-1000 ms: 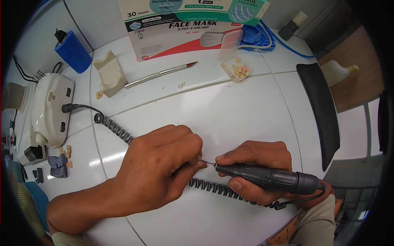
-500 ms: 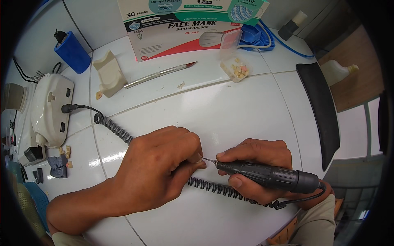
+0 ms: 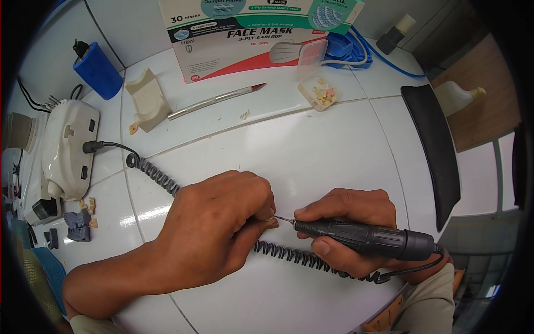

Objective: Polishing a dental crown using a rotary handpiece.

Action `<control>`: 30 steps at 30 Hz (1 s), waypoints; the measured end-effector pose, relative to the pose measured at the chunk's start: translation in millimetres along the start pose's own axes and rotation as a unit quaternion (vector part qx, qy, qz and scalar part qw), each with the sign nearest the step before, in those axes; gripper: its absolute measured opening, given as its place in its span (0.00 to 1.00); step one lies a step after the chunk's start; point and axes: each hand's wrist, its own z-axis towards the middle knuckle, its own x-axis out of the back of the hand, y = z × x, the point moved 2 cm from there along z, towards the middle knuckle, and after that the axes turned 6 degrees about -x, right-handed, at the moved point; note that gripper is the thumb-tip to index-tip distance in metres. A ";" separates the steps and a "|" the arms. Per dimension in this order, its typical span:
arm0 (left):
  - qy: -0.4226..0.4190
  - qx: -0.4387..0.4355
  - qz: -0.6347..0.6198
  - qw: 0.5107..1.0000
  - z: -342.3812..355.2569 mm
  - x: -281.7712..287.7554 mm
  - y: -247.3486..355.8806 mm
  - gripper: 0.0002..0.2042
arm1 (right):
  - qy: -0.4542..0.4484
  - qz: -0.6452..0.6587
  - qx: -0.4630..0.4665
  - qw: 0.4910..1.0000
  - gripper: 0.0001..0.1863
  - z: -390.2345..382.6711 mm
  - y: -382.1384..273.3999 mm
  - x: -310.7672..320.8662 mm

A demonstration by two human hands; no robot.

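My right hand (image 3: pixel 356 222) is wrapped round a black rotary handpiece (image 3: pixel 364 238), held nearly level and pointing left. A thin metal bit (image 3: pixel 285 219) sticks out of its nose and reaches the fingertips of my left hand (image 3: pixel 217 222). Those left fingers are pinched together; whatever they hold is tiny and mostly hidden, so I cannot make out its kind. A coiled black cord (image 3: pixel 300 257) runs from the handpiece behind my left hand to a white control box (image 3: pixel 71 150) on the left.
On the white tiled top lie a craft knife (image 3: pixel 217 101), a cream rest block (image 3: pixel 147 99) and a small clear box (image 3: pixel 318 93) of tooth-like pieces. A mask carton (image 3: pixel 239 55) stands at the back. Grey lumps (image 3: pixel 78 225) sit near the control box; a black pad (image 3: pixel 431 156) lies right.
The handpiece has shifted very slightly to the right and down at its rear end. My left hand stays almost where it was, still pinched at the bit's tip.
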 end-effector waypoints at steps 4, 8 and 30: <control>0.006 0.003 -0.006 1.000 -0.4 -0.3 -0.8 0.12 | 0.015 0.036 -0.024 0.999 0.18 -1.0 -0.4 0.0; 0.010 0.009 -0.004 1.000 0.1 0.0 -0.9 0.12 | 0.003 0.030 -0.041 0.999 0.18 -1.3 -2.0 3.1; 0.001 0.015 -0.001 1.000 1.7 4.2 0.7 0.09 | 0.002 0.022 -0.025 0.999 0.19 -0.5 -0.1 1.2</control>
